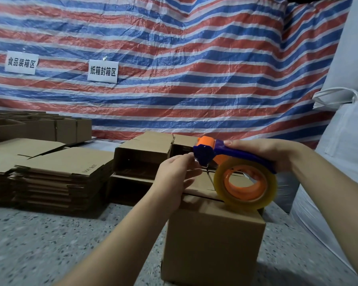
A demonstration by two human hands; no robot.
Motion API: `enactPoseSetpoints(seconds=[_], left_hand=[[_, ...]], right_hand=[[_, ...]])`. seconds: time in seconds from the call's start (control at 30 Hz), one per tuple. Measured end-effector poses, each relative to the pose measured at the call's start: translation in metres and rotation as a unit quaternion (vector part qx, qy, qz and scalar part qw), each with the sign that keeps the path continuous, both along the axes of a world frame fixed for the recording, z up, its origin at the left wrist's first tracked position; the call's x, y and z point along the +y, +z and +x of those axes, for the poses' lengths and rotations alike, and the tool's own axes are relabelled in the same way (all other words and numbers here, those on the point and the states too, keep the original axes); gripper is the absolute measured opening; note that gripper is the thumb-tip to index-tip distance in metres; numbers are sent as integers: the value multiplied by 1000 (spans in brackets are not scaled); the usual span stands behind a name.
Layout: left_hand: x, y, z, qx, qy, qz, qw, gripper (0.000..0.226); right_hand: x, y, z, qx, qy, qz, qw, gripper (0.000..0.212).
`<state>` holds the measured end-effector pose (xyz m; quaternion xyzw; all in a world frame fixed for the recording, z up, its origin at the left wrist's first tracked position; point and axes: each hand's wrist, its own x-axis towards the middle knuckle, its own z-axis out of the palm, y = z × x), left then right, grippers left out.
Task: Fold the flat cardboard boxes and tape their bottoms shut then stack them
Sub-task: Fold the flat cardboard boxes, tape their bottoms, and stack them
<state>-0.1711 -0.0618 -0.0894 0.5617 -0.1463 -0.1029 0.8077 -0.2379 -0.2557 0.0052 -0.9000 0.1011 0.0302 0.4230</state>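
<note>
While right hand [262, 150] grips tape dispenser [234, 168], left hand [177, 174] pinches its tape above box [213, 244].

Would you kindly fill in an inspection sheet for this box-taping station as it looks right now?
Surface: speckled floor, bare in front.
Job's things: folded box standing, top flaps closed; tape dispenser over it; flat box stack to the left; open boxes behind.
Clutter: nothing seen.
Hands: right hand grips the dispenser handle; left hand at the dispenser's front end, fingertips near the tape.
Cables: nothing seen.
Surroundings: striped tarp with two paper signs; white sacks on the right.
</note>
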Motion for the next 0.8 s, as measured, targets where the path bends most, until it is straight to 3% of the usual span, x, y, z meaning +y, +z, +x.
enactPoseSetpoints(seconds=[0.1,0.23,0.63,0.7,0.8], left_hand=[[-2,-6,-3,-7,45,-15,999,22],[-4,-8,-4,-10,81,-30,996,29],[3,-8,-5,123,134,-184,966,29],[14,-11,-2,87,135,-142,977,28],[38,-22,6,7,133,4,991,25]], right_hand=[[3,4,0,16,-4,0,1000,87],[6,11,2,43,6,-25,999,87],[10,22,11,95,-32,-103,990,86],[13,21,16,99,-35,-105,989,82],[19,20,22,108,-28,-115,987,84]])
